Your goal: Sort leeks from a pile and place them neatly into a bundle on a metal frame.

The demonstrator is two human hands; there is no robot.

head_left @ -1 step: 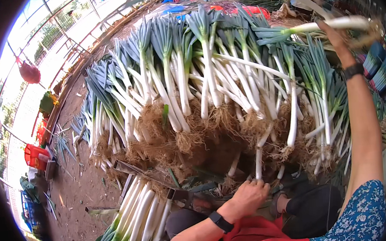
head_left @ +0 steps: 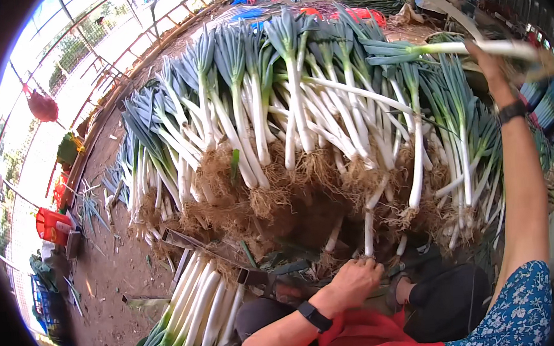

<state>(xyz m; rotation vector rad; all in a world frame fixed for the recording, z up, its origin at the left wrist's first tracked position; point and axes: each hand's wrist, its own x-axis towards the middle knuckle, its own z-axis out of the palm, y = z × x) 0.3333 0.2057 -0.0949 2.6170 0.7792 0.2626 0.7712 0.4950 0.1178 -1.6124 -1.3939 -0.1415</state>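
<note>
At the upper right, my right hand (head_left: 491, 71) is closed around the white stem of a leek (head_left: 456, 48). Its root end is smeared by motion, and a long pale green leaf strip (head_left: 441, 5) arcs down to the hand. My left hand (head_left: 358, 280) is low in the middle, fingers curled in; anything inside them is hidden. Just above its knuckles stands the white stem of another leek (head_left: 369, 231). A broad heap of leeks (head_left: 297, 100) with green tops and brown roots spreads before me. Trimmed white leeks (head_left: 202, 302) lie together at the lower left.
A metal frame (head_left: 253, 277) borders the trimmed leeks. A red plastic container (head_left: 53, 224) and a blue crate (head_left: 42, 302) stand at the left beside the mesh fence. A red net bag (head_left: 42, 105) hangs there. Blue bundles (head_left: 547, 96) lie beyond my right arm.
My right hand and the leek in it have shifted slightly downward. The left hand has barely moved, and the heap looks the same.
</note>
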